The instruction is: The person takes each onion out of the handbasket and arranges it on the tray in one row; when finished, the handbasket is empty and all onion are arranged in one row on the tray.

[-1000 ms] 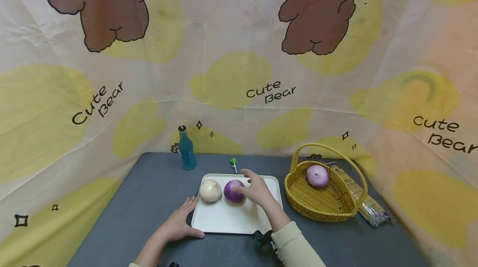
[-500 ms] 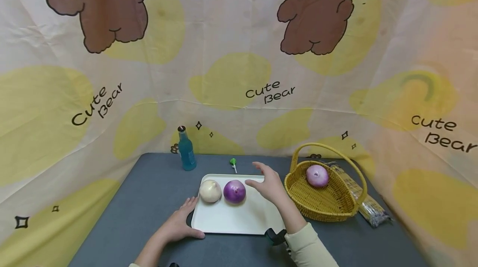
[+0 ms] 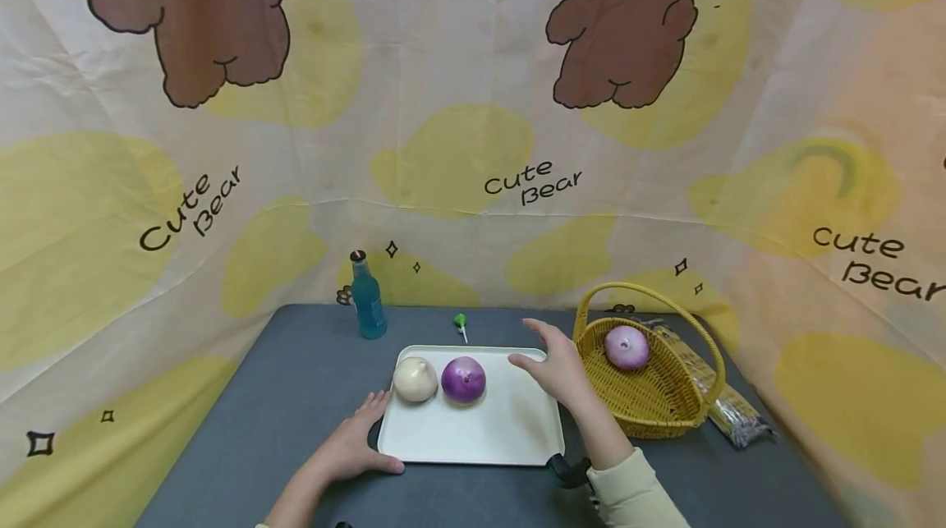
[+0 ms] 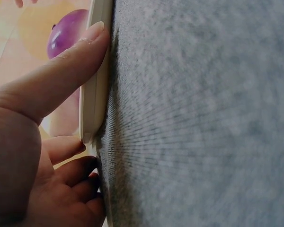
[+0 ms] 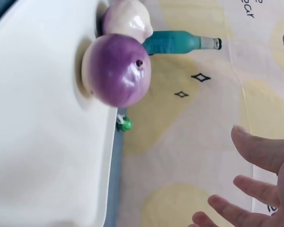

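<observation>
A white tray lies mid-table with a white onion and a purple onion side by side at its far left. My left hand rests on the table against the tray's near left corner. Its thumb presses along the tray rim. My right hand hovers empty, fingers spread, over the tray's right edge, between the purple onion and a yellow wicker basket. The right wrist view shows the purple onion, the white onion and my fingers apart from them.
A pale purple onion sits inside the handled basket. A blue bottle stands at the table's back left, with a green lollipop behind the tray. A dark packet lies right of the basket. A bear-print cloth hangs all round.
My right hand has left the purple onion and moved right and up toward the basket. The left hand and both onions on the tray have stayed put.
</observation>
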Demonstrator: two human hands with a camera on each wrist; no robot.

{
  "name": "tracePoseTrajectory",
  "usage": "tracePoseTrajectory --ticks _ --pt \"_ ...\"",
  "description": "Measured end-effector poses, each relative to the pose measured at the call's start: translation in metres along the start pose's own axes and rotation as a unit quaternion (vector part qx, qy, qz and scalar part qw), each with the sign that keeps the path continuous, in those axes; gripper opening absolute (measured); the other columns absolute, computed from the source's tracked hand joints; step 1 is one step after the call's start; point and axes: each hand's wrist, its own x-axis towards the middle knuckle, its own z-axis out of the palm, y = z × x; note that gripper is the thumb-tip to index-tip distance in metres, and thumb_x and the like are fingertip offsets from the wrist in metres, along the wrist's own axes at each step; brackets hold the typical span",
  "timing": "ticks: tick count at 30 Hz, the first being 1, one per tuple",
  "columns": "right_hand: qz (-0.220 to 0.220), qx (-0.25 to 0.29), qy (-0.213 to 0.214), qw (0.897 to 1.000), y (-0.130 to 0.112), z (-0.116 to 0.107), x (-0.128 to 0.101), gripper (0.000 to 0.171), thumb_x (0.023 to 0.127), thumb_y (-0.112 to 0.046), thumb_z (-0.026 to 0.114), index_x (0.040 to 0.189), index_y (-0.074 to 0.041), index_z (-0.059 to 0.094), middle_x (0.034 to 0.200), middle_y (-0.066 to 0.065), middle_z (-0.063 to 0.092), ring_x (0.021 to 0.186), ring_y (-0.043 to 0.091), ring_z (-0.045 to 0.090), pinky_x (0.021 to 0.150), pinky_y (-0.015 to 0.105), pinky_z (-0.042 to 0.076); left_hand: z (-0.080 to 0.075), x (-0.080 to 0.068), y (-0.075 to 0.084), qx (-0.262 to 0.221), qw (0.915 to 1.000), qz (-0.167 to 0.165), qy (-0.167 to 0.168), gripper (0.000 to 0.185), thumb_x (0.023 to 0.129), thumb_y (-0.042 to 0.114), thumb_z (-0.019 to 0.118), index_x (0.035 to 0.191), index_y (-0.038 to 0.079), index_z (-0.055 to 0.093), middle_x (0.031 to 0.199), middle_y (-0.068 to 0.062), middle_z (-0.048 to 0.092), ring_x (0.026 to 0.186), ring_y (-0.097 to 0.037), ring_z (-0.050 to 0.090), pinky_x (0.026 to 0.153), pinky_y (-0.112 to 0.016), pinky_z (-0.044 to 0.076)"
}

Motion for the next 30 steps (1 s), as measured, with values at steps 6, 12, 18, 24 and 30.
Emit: tracePoseTrajectory --ticks 6,12,18,24,30 --pt "0.011 -0.017 0.007 1.000 0.010 -0.014 -0.001 0.067 0.084 -0.029 0.083 0.143 -0.012 0.056 0.145 0.018 0.056 0.133 0.040 0.053 0.105 0.058 0.046 0.000 0.002 -0.001 0.005 1.0000 -0.002 0.001 0.126 0.061 0.050 0.094 0.159 0.004 0.029 0.165 -0.021 0.025 0.152 -0.048 0.016 0.113 -0.074 0.019" --pt "0.023 -0.028 0.012 0.999 0.024 -0.030 -0.003 0.066 0.086 -0.029 0.082 0.144 -0.010 0.055 0.145 0.021 0.055 0.134 0.042 0.052 0.105 0.060 0.045 0.000 0.001 -0.001 0.006 1.0000 0.001 0.001 0.126 0.061 0.050 0.094 0.159 0.003 0.029 0.165 -0.022 0.025 0.152 -0.049 0.016 0.113 -0.074 0.019" --pt "0.045 -0.028 -0.001 0.999 0.037 -0.046 -0.004 0.069 0.090 -0.032 0.078 0.148 -0.008 0.049 0.150 0.024 0.049 0.138 0.046 0.045 0.109 0.065 0.038 0.000 -0.001 0.000 0.002 1.0000 0.002 0.000 0.126 0.062 0.050 0.094 0.158 0.003 0.029 0.165 -0.022 0.025 0.152 -0.049 0.016 0.113 -0.074 0.020" --pt "0.042 -0.029 0.011 0.999 0.053 -0.061 -0.004 0.069 0.090 -0.030 0.078 0.148 -0.006 0.048 0.147 0.027 0.050 0.136 0.049 0.046 0.107 0.065 0.040 0.001 -0.001 -0.001 -0.002 1.0000 -0.001 -0.002 0.126 0.062 0.050 0.094 0.158 0.003 0.029 0.165 -0.021 0.025 0.152 -0.048 0.015 0.114 -0.073 0.020" --pt "0.057 -0.026 0.012 0.998 0.065 -0.073 -0.003 0.068 0.092 -0.030 0.075 0.149 -0.005 0.047 0.149 0.030 0.046 0.134 0.050 0.048 0.105 0.062 0.044 0.001 0.000 -0.001 -0.004 1.0000 -0.006 -0.004 0.127 0.061 0.051 0.094 0.159 0.004 0.028 0.165 -0.021 0.024 0.153 -0.047 0.015 0.114 -0.073 0.021"
